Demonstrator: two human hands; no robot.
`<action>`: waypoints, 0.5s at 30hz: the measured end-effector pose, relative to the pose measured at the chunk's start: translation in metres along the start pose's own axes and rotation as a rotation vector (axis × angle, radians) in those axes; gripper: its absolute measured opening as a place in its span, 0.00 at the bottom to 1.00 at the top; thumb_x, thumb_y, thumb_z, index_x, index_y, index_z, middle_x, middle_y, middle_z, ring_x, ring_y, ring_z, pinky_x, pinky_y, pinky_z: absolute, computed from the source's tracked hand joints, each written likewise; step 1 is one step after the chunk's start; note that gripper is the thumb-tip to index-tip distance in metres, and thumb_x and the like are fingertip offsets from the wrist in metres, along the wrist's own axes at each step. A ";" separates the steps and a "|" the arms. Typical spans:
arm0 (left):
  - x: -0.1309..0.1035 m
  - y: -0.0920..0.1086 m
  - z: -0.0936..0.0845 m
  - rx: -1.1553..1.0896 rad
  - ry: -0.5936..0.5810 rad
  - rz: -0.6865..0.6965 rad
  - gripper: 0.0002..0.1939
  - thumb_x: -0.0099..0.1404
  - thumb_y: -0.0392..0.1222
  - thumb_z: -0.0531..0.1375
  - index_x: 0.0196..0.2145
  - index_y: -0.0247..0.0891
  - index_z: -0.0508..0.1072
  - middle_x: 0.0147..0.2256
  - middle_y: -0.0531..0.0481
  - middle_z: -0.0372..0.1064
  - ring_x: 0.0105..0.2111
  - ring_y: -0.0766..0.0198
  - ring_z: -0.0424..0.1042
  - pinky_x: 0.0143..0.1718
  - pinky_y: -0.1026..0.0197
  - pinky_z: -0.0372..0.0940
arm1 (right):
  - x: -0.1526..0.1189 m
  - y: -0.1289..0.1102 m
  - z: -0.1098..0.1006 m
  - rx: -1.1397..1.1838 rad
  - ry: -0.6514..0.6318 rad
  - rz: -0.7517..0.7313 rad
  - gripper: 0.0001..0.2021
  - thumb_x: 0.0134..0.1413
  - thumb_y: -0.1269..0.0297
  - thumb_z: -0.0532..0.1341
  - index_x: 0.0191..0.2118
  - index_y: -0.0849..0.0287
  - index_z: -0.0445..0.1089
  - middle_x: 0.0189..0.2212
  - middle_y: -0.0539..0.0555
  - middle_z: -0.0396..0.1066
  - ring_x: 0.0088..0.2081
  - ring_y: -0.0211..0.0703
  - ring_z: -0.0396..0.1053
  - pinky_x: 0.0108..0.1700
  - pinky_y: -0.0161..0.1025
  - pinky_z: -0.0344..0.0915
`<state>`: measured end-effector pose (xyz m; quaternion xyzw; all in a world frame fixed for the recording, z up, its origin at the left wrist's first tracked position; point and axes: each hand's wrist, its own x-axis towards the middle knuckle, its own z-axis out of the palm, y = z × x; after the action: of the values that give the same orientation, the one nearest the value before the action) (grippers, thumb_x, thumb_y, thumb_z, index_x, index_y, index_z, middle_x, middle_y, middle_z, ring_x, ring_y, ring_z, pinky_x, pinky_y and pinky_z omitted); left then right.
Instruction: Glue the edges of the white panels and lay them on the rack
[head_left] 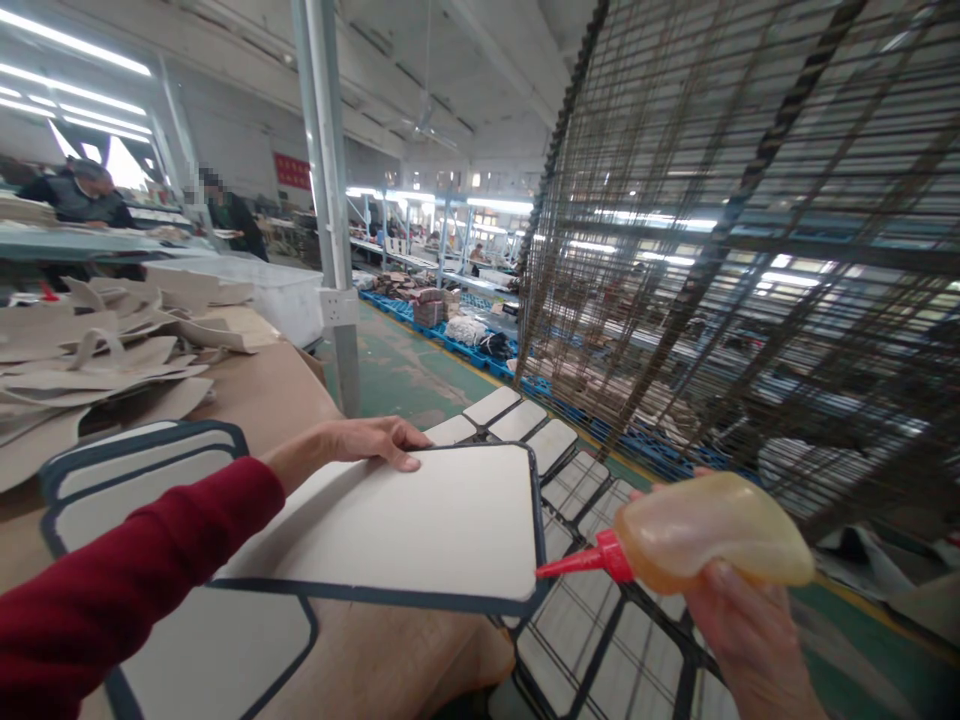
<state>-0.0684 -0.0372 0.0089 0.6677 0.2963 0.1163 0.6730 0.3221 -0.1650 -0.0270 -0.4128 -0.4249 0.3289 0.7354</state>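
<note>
A white panel with a dark blue border (420,530) is held up at the centre by my left hand (375,442), thumb on its face and fingers at the far edge. My right hand (739,610) is wrapped round a translucent yellowish squeeze bottle (712,530) lying sideways. Its red nozzle (585,562) points left, with the tip at the panel's right edge near the lower right corner. More bordered panels (225,645) lie below and to the left, partly behind my left sleeve.
Beige cut pieces (112,350) are heaped on the brown table (277,385) at left. Wire racks (600,600) holding white panels stand below right, with a raised wire grid (675,200) above. A metal post (326,150) rises beyond the table. Two people are at the far left.
</note>
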 end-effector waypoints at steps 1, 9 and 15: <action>-0.001 -0.001 0.000 -0.008 0.007 0.002 0.21 0.57 0.47 0.67 0.46 0.35 0.77 0.40 0.45 0.78 0.38 0.53 0.77 0.40 0.58 0.71 | -0.001 0.000 0.000 0.032 -0.017 0.027 0.25 0.35 0.60 0.72 0.46 0.49 0.74 0.46 0.55 0.74 0.52 0.58 0.68 0.49 0.52 0.72; -0.001 -0.016 0.001 -0.066 0.103 0.041 0.22 0.56 0.49 0.67 0.46 0.34 0.77 0.39 0.44 0.79 0.36 0.54 0.77 0.40 0.58 0.71 | -0.006 -0.005 0.007 0.056 0.053 -0.087 0.32 0.37 0.59 0.73 0.52 0.54 0.69 0.47 0.57 0.73 0.51 0.58 0.69 0.48 0.50 0.72; 0.003 -0.036 0.002 -0.126 0.152 0.088 0.23 0.57 0.49 0.66 0.47 0.35 0.76 0.41 0.44 0.78 0.36 0.56 0.77 0.39 0.60 0.71 | -0.010 -0.001 0.017 0.054 0.167 -0.286 0.24 0.43 0.62 0.72 0.49 0.55 0.70 0.46 0.57 0.74 0.55 0.54 0.66 0.51 0.46 0.70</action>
<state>-0.0730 -0.0397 -0.0265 0.6255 0.3088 0.2144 0.6837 0.3023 -0.1686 -0.0242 -0.3540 -0.4077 0.1968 0.8184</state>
